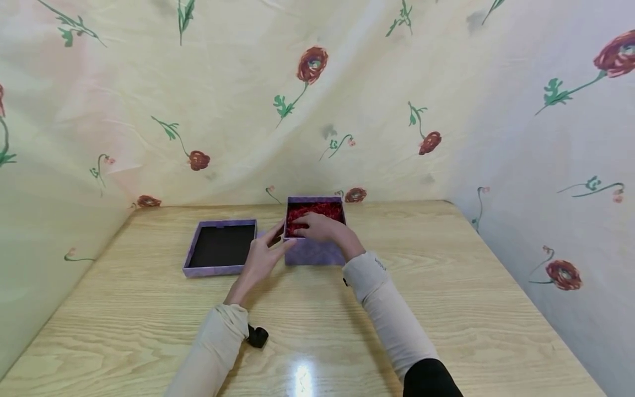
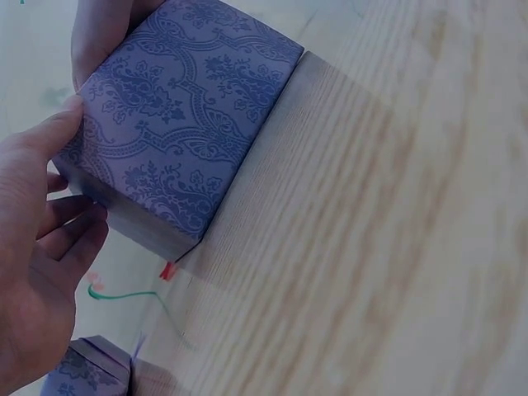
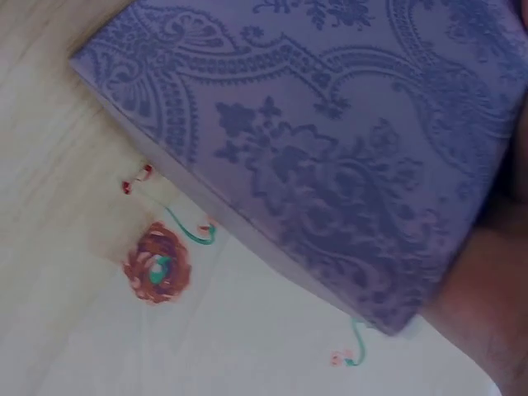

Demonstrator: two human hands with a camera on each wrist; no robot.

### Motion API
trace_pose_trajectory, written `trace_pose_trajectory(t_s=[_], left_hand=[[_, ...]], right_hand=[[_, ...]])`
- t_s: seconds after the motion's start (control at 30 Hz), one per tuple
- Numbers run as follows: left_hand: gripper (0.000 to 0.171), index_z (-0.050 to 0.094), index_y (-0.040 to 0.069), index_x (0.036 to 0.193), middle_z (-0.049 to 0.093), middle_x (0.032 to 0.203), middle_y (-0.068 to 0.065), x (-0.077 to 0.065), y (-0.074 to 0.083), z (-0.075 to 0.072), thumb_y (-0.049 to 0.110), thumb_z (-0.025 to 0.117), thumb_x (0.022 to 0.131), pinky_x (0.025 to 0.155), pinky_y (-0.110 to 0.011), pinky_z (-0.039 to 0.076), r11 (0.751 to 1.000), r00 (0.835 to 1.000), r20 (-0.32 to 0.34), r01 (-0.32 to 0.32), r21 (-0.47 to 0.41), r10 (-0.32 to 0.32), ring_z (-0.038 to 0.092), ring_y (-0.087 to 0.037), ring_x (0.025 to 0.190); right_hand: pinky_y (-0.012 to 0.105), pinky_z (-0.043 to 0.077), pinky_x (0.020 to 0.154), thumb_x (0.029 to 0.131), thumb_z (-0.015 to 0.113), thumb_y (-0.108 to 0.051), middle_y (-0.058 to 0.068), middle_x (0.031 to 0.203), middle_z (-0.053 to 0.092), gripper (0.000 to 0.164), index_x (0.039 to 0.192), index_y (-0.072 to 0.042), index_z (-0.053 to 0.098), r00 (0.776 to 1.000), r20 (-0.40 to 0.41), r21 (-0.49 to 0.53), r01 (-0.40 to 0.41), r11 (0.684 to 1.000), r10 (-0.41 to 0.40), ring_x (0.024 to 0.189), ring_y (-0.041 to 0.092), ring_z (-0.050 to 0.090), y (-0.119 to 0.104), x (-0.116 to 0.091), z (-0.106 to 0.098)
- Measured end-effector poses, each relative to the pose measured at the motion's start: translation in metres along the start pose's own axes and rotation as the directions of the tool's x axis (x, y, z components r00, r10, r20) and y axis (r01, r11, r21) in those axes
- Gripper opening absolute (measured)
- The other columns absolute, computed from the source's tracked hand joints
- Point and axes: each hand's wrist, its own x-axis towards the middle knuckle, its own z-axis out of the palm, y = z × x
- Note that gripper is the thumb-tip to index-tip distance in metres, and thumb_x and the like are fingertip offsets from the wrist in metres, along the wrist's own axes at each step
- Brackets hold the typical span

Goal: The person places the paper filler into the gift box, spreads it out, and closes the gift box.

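"Where's the purple box (image 1: 313, 253) from where you stand?"

"On the pale wooden surface (image 1: 446, 286), near the back edge, top uncovered, close to the flower-printed cloth (image 1: 238, 99)."

"And the left-hand grip (image 1: 263, 256)?"

"It holds the box at the left side, thumb at the edge of the patterned front, bent fingers against the side wall."

"The right-hand grip (image 1: 321, 227)?"

"That's over the front rim, fingers down in the red shredded filling (image 1: 322, 208). I can't tell whether they pinch anything in there."

"Anything beside the box?"

"1 shallow purple lid (image 1: 213, 271), on the far side of the left hand, its black inside facing up."

"And the 2 sleeves (image 1: 397, 320)?"

"Both pale, the right with black towards the elbow."
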Motion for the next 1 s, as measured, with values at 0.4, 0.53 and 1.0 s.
trace_pose_trajectory(t_s=[0.4,0.53,1.0], left_hand=[[0.065,0.046,0.01,0.157,0.048,0.155,-0.015,0.0,0.001,0.0,0.023,0.073,0.1,0.106,-0.051,0.047,0.999,0.999,0.017,0.038,-0.023,-0.037,0.053,-0.038,0.135],[0.064,0.047,0.011,0.157,0.049,0.153,-0.016,0.0,0.001,0.0,0.025,0.073,0.1,0.105,-0.051,0.048,1.0,1.0,0.014,0.022,-0.02,-0.022,0.054,-0.038,0.134],[0.062,0.044,-0.001,0.155,0.049,0.151,-0.025,-0.01,0.046,-0.005,0.015,0.07,0.101,0.104,-0.054,0.048,0.999,0.998,0.041,0.039,0.006,-0.039,0.054,-0.043,0.133]], right_hand=[[0.054,0.034,0.116,0.11,0.053,-0.03,0.02,0.16,0.04,0.054,0.158,-0.007,0.044,0.99,-0.106,-0.031,-0.092,0.995,0.088,0.149,0.038,0.033,-0.015,-0.015,-0.004],[0.061,0.04,0.11,0.108,0.058,-0.035,0.021,0.159,0.039,0.056,0.157,-0.012,0.046,0.945,-0.266,-0.042,-0.21,0.977,0.191,0.143,0.044,0.038,-0.018,-0.024,-0.002],[0.05,0.039,0.114,0.109,0.055,-0.026,0.02,0.154,0.049,0.057,0.159,-0.002,0.039,0.982,-0.146,0.077,-0.108,0.991,0.119,0.14,0.036,0.048,0.006,-0.012,0.003]])
